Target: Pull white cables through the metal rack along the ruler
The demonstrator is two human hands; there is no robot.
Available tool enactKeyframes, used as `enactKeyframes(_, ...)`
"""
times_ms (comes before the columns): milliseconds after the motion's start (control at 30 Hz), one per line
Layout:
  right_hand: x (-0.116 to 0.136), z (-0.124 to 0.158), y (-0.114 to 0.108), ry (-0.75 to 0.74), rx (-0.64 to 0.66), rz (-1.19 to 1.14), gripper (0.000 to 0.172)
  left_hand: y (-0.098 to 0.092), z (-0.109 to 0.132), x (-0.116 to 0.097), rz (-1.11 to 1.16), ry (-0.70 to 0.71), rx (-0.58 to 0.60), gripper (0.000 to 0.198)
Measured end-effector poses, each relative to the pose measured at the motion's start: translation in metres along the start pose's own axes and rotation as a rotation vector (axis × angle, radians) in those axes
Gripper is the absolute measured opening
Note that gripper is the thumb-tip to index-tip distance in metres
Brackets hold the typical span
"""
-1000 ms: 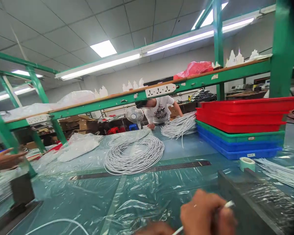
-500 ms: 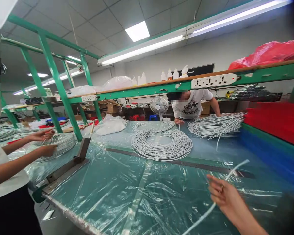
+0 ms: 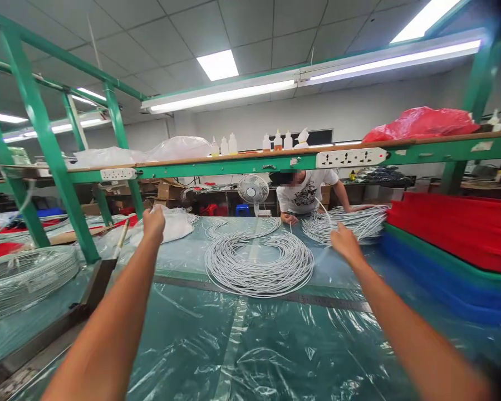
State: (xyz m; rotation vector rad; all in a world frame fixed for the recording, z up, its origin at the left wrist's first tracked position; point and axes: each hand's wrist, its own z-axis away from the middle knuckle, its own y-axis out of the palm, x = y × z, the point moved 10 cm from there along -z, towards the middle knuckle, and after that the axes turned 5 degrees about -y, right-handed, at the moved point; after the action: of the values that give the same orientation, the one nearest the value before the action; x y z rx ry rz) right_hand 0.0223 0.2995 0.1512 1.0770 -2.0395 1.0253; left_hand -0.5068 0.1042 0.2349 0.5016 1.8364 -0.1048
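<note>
My left hand (image 3: 154, 224) is raised at arm's length over the left back of the table, its fingers closed. What it grips, if anything, is blurred against the clear plastic bag behind it. My right hand (image 3: 345, 244) is closed on a white cable (image 3: 326, 211), whose short end sticks up and curves to the left above the fingers. Between my arms a large loose coil of white cables (image 3: 259, 285) lies on the plastic-covered green table (image 3: 183, 334). Beyond my right hand is a pile of similar cables (image 3: 369, 218).
Red, green and blue trays (image 3: 451, 234) are stacked at the right. A person (image 3: 304, 192) leans over the table's far side. A metal lever (image 3: 94, 284) stands at the left edge beside another cable coil (image 3: 33, 275). A shelf (image 3: 234, 161) with a power strip crosses above.
My view has turned right. My right hand has reached forward with the cable, and my left hand has come into view. The person at the left has gone out of view.
</note>
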Motion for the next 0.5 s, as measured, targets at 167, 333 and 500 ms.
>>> enactKeyframes(167, 0.046, 0.029, -0.017, -0.364, -0.162, 0.027, 0.043, 0.066, 0.047, 0.066, -0.032, -0.084, 0.329, 0.045)
enactKeyframes(333, -0.019, 0.119, -0.006, -0.319, 0.034, -0.080, 0.037, 0.039, 0.216, 0.152, -0.173, 0.071, 0.714, 0.067)
enactKeyframes(500, -0.100, 0.194, 0.040, -0.135, 0.363, -0.148, 0.036, -0.038, 0.333, 0.163, -0.379, 0.197, 0.729, 0.056)
